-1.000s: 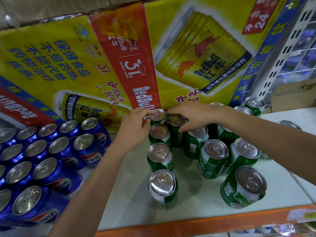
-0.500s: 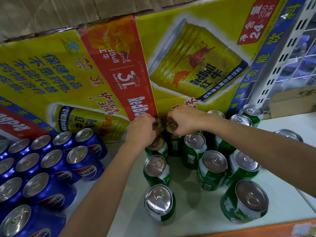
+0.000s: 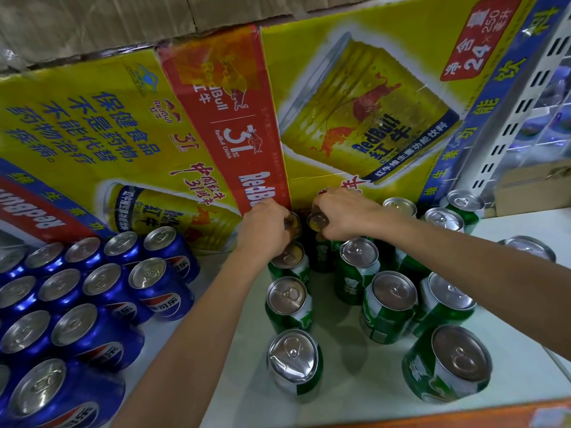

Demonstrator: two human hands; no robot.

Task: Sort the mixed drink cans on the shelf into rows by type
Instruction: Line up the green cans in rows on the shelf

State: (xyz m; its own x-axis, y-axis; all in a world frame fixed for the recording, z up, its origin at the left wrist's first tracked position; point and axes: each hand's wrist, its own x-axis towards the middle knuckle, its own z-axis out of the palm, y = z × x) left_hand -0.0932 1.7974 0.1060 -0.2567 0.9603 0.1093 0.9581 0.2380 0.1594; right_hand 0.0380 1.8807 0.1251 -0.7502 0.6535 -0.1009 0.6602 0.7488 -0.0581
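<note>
At shelf (image 3: 355, 366) rear, left grip (image 3: 262, 230): clamped on rear can (image 3: 293, 223)
Right grip (image 3: 343, 211): clamped on adjacent can (image 3: 316, 221)
Left side: blue cans (image 3: 102, 282), rowed
Right side: green cans (image 3: 392, 304)

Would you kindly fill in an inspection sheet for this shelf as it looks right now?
Surface: white shelf, orange front edge.
Job's things: blue cans packed at left; green cans in loose rows at right; front green can has a dented top.
Clutter: nothing seen.
Grippers: left hand grips a back-row can by its top; right hand grips the neighbouring can.
Cables: nothing seen.
Surroundings: yellow Red Bull cartons behind; white perforated upright at right.
</note>
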